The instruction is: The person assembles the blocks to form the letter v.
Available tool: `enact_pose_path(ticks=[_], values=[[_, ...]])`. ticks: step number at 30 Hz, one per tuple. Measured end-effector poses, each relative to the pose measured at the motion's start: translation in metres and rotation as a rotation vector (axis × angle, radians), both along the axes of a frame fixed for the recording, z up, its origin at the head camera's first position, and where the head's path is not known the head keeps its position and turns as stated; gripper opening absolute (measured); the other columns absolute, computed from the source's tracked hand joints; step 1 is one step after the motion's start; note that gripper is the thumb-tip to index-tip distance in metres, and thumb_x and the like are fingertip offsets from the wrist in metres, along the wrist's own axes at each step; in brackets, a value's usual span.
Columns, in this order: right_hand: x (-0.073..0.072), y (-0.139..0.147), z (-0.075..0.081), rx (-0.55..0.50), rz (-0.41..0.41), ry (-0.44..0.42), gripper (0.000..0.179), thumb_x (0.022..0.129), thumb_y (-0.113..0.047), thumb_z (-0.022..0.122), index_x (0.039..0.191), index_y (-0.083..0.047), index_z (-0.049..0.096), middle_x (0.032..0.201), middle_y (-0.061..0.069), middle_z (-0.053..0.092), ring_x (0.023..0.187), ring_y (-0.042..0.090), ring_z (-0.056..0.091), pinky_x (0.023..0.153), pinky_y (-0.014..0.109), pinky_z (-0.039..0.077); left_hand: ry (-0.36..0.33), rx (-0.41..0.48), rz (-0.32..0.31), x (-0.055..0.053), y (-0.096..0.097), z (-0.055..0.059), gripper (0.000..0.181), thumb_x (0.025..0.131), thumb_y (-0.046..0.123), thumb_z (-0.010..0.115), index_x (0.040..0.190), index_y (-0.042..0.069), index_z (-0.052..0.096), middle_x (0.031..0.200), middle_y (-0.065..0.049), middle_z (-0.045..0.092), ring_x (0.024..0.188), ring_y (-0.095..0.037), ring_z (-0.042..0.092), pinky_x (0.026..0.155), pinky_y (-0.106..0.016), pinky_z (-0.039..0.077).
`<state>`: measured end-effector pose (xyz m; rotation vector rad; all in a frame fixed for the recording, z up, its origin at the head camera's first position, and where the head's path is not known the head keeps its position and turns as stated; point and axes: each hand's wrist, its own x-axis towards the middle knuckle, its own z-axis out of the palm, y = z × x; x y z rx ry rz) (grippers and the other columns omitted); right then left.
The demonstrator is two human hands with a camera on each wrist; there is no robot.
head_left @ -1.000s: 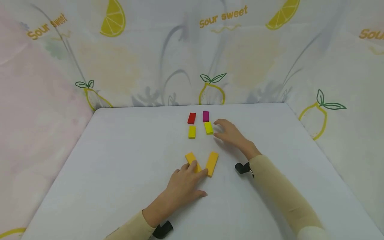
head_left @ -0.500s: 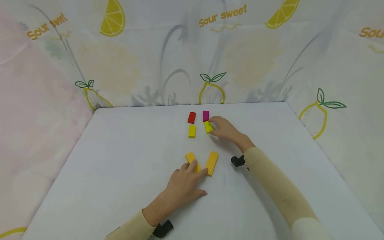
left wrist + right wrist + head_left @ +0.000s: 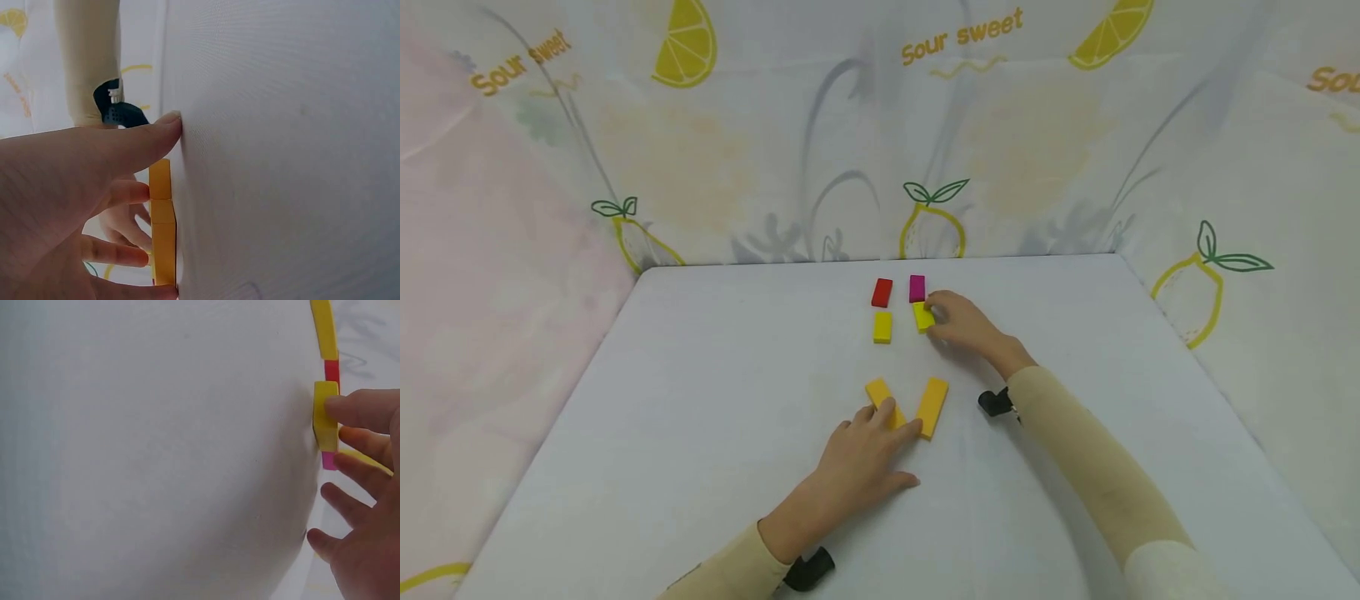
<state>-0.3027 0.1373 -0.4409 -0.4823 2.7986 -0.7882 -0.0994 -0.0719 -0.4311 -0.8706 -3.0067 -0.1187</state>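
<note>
In the head view my left hand (image 3: pixel 856 467) rests with spread, fairly straight fingers on two long orange blocks. One fingertip lies on the left orange block (image 3: pixel 877 388), another at the near end of the right orange block (image 3: pixel 933 404). The two lean towards each other, near ends close together. Farther off, my right hand (image 3: pixel 966 323) pinches the right yellow block (image 3: pixel 921 317) between thumb and index finger. In the right wrist view the thumb presses on that yellow block (image 3: pixel 324 428), and the other fingers are spread beyond it.
A magenta block (image 3: pixel 917 288) lies just behind the pinched yellow one. To its left are a red block (image 3: pixel 882 292) and a second yellow block (image 3: pixel 882 327). The white table (image 3: pixel 700 375) ends at a lemon-print cloth (image 3: pixel 737 167) behind.
My right hand has moved left onto the right yellow block, and its thumb and index finger have come round it. My left hand stays on the orange blocks.
</note>
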Motion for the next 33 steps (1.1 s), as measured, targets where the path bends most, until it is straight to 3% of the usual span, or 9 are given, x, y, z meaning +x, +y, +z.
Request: enact_pose_path(ticks=[18, 33], values=[[-0.0009, 0.0002, -0.0009, -0.027, 0.038, 0.008, 0.043, 0.089, -0.015, 0.061, 0.131, -0.008, 0.054, 0.146, 0.01, 0.052, 0.141, 0.029, 0.042, 0.12, 0.048, 0.03, -0.028, -0.01, 0.015, -0.0009, 0.0019, 0.001, 0.067, 0.078, 0.062, 0.074, 0.136, 0.036, 0.056, 0.132, -0.01, 0.052, 0.112, -0.033, 0.06, 0.068, -0.039, 0.054], [-0.0053, -0.0017, 0.0018, 0.032, 0.025, -0.023, 0.042, 0.089, -0.014, 0.062, 0.129, -0.009, 0.055, 0.139, 0.01, 0.057, 0.129, 0.029, 0.049, 0.116, 0.049, 0.036, -0.044, -0.015, 0.014, -0.0013, 0.0017, 0.002, 0.067, 0.079, 0.062, 0.074, 0.138, 0.037, 0.055, 0.136, -0.01, 0.051, 0.115, -0.034, 0.06, 0.071, -0.04, 0.055]])
